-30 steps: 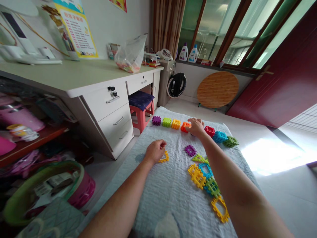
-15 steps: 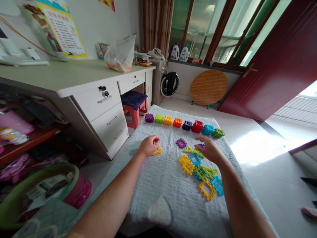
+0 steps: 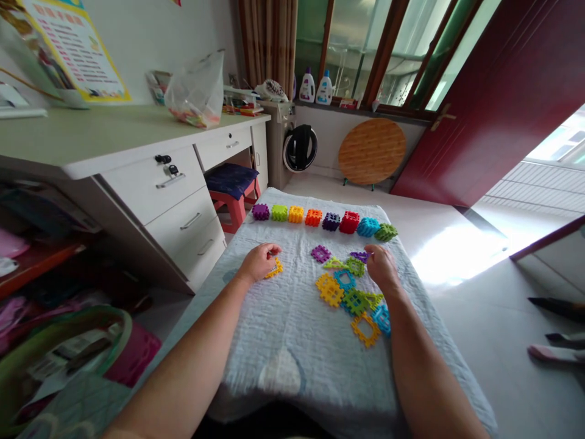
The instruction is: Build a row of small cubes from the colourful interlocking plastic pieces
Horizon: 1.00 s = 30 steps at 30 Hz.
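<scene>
My left hand [image 3: 259, 263] is closed at a yellow square interlocking tile [image 3: 275, 269] on the left part of the cloth; its fingers hide much of the tile. On the right, my right hand [image 3: 382, 266] has its fingers pinched together at the end of a purple triangular interlocking tile [image 3: 359, 256]. Close to it lie a green square tile [image 3: 355, 266], a green triangular tile [image 3: 335, 263] and a purple square tile [image 3: 320, 253]. Nearer to me spread a blue tile [image 3: 344, 280], yellow tiles [image 3: 331, 292] and an open yellow frame [image 3: 365, 330].
A row of several coloured cubes, among them a red cube [image 3: 350, 222] and an orange cube [image 3: 313, 217], lines the far side of the cloth-covered table [image 3: 283, 329]. A white desk [image 3: 159, 189] stands left, with a stool [image 3: 232, 183] beyond. A basket [image 3: 137, 347] sits lower left.
My right hand has gone from loosely open over the tiles to pinched at the purple triangular tile, uncovering the green square tile. My left hand stays at the yellow tile. The view has shifted right.
</scene>
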{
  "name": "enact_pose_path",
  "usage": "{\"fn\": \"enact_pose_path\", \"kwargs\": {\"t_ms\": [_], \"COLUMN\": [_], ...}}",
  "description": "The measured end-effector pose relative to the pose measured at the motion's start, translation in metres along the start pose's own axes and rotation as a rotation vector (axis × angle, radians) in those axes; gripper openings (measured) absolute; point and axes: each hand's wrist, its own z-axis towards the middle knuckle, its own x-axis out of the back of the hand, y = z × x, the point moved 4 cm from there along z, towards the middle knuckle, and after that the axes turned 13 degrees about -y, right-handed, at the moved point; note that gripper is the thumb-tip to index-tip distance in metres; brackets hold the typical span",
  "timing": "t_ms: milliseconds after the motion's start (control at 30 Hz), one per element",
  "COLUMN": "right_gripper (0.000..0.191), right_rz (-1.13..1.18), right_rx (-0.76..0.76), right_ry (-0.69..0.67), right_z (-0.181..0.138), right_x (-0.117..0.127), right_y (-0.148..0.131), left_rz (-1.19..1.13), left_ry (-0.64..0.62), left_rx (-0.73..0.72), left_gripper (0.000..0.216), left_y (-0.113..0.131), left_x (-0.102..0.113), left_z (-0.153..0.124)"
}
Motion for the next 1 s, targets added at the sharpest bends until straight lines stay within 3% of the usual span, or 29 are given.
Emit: {"fn": "enact_pose_path", "kwargs": {"t_ms": [200,367,500,700,867,1000], "right_gripper": [0.03,0.04,0.038,0.062,0.083,0.082], "right_rz": [-0.061,0.179,0.245,0.047,-0.012,-0.024], "right_rx": [0.055,0.164,0.173,0.173,0.209,0.207], "right_ry": [-0.181,-0.216,-0.172,-0.291,-0.363,-0.389], "right_z": [-0.003,-0.005,-0.012,-0.068,-0.127,-0.139], "right_x": [-0.009,-0.009,0.011,0.036,0.023,0.014], "right_y": [-0.008,-0.019,-0.013,0.008,0.004,-0.015], "left_rz": [-0.027,-0.031,-0.036,0.024,0.098,0.116], "left_ry": [0.013,0.026,0.024,0.026,0.004,-0.002], "left_rx": [0.029,0.044,0.055,0.03,-0.037,-0.041], "left_gripper": [0.036,0.037,0.037,0.031,0.031,0.033], "left_y": [0.003,0.002,0.003,0.007,0.009,0.008], "left_x": [0.002,0.002,0.002,0.003,0.001,0.0], "left_z": [-0.002,-0.002,-0.002,-0.003,-0.003,-0.003]}}
